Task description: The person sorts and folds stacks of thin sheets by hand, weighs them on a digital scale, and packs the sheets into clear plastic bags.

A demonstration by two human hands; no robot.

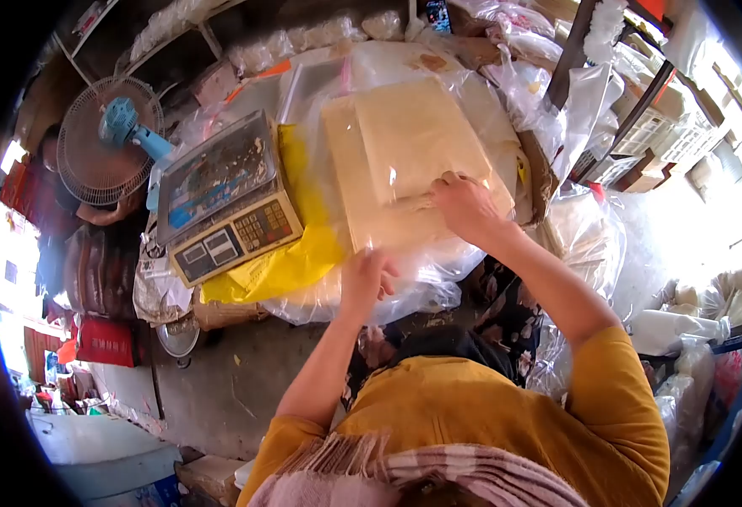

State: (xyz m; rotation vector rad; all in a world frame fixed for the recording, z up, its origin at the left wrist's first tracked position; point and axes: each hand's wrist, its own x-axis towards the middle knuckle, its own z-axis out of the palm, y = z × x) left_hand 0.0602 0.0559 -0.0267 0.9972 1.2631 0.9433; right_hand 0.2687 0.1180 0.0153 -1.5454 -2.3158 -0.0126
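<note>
Head view, tan sheets (421, 127): stacked on clear plastic (434, 296), beside the digital scale (237, 238).
Right hand (467, 206): curled over the sheets; grip unclear.
Left hand (366, 277): loosely curled near their edge; contact unclear.
Handling: probably light, flexible, tearable; support opposite edges.

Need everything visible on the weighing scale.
The weighing scale has a beige, grimy-looking front with a dark keypad and two display windows; any reading is too small to make out. Its dark, glossy top has blue patches and scattered pale bits. It sits upright, left of the tan stack, with yellow plastic along its front and right edges. Neither the left hand nor right hand touches it.
</note>
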